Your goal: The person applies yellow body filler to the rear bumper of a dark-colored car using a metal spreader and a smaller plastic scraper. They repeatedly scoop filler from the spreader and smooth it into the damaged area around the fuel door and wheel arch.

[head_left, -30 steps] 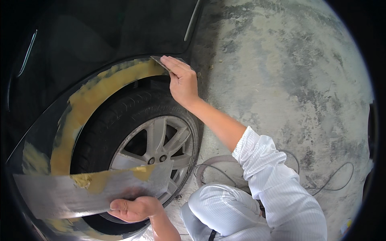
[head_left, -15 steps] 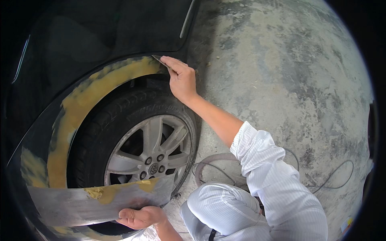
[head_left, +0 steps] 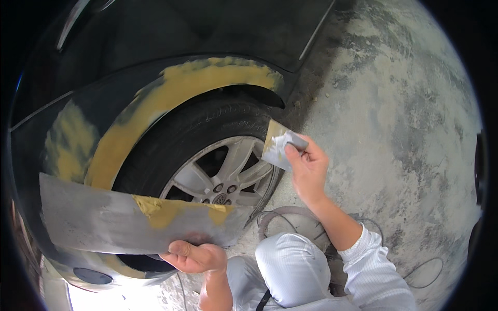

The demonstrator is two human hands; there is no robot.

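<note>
My left hand point(head_left: 196, 256) grips the lower edge of a wide grey metal mixing plate point(head_left: 98, 220), thumb on top. Yellow body filler point(head_left: 150, 206) lies in lumps and smears along the plate's upper edge. Between the thumb and fingers of my right hand point(head_left: 311, 168) is a small putty scraper point(head_left: 280, 147), its blade streaked with yellow and whitish filler. It is held in front of the tyre's right edge, apart from the car. A smeared yellow band covers the wheel arch point(head_left: 207, 76) of the dark car, and another filler patch point(head_left: 70, 142) is left of it.
Under the arch is a black tyre point(head_left: 150, 147) with a silver alloy wheel point(head_left: 231, 155), partly hidden by the plate. A hose point(head_left: 270, 215) and thin cables point(head_left: 433, 280) lie on the stained concrete floor point(head_left: 394, 140). My bent knee point(head_left: 293, 264) is close below the wheel.
My right hand has come off the arch's far end, moving down and right with the scraper, its blade turned into view. The plate has risen slightly, and the view has shifted leftward along the car.
</note>
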